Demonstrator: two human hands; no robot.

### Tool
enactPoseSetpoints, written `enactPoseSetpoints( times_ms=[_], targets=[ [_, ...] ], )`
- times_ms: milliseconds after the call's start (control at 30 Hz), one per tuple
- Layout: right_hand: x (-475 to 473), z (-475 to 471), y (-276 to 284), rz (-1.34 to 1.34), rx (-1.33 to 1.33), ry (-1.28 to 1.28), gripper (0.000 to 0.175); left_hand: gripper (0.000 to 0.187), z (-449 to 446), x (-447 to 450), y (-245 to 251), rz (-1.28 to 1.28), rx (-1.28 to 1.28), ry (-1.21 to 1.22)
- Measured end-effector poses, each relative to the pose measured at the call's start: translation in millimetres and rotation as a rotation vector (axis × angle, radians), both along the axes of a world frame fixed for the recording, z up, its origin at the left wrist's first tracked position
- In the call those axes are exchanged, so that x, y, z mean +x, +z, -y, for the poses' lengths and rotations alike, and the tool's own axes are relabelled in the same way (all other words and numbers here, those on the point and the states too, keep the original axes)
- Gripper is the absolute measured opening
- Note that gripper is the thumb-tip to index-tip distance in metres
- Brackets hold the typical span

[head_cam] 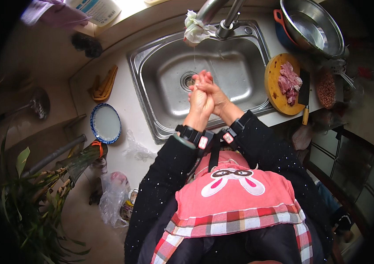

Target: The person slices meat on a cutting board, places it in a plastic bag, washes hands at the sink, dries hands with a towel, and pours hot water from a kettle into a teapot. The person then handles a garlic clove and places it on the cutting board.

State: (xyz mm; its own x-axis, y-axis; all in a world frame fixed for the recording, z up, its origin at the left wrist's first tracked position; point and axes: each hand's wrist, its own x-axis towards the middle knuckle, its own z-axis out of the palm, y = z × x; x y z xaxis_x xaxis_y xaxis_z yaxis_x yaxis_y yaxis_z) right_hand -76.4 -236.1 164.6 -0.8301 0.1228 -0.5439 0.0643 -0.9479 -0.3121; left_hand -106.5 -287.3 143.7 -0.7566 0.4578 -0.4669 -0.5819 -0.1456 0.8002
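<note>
Over the stainless steel sink, my left hand and my right hand are pressed together. Fingers of the right lie across the left, and the palms are hidden. No object shows between them. Just beyond my fingertips is the sink drain, with some bits in its strainer. A thin stream of water falls from the tap, whose outlet is wrapped in a crumpled white cloth or plastic. Both wrists wear black straps.
Right of the sink, a round wooden chopping board bears raw meat and a cleaver. Metal basins stand behind it. On the left are a blue-rimmed plate, a plastic bag and leafy plants.
</note>
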Motion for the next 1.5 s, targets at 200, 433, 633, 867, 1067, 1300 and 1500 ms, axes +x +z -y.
enactPoseSetpoints(
  times_ms=[200, 433, 633, 867, 1067, 1300, 1500],
  targets=[
    [-5, -3, 3, 0.219, 0.422, 0.057, 0.013, 0.033, 14, 11, 25, -0.743, -0.24, -0.26],
    [-7, -36, 5, -0.019, 0.03, 0.141, 0.034, 0.017, -1, 25, 21, 0.314, 0.411, 0.243],
    [-14, -40, 12, 0.134, -0.125, -0.065, 0.039, 0.013, 9, 3, 31, -1.137, -0.332, -0.228],
    [-19, -32, 0, 0.1, 0.234, 0.097, 0.027, 0.028, 0, 13, 22, 0.106, 0.298, 0.094],
    [-23, -38, -23, 0.246, 1.623, 0.173, 0.026, 0.032, -9, 22, 29, 0.024, 0.056, 0.038],
    [-4, 5, -14, 0.096, 0.313, -0.132, 0.028, 0.016, -4, -10, 21, 0.274, 0.179, -0.031],
    [11, -10, -3, -0.077, 1.627, 0.22, 0.028, 0.026, -6, -33, 20, 0.508, 0.32, 0.361]
  ],
)
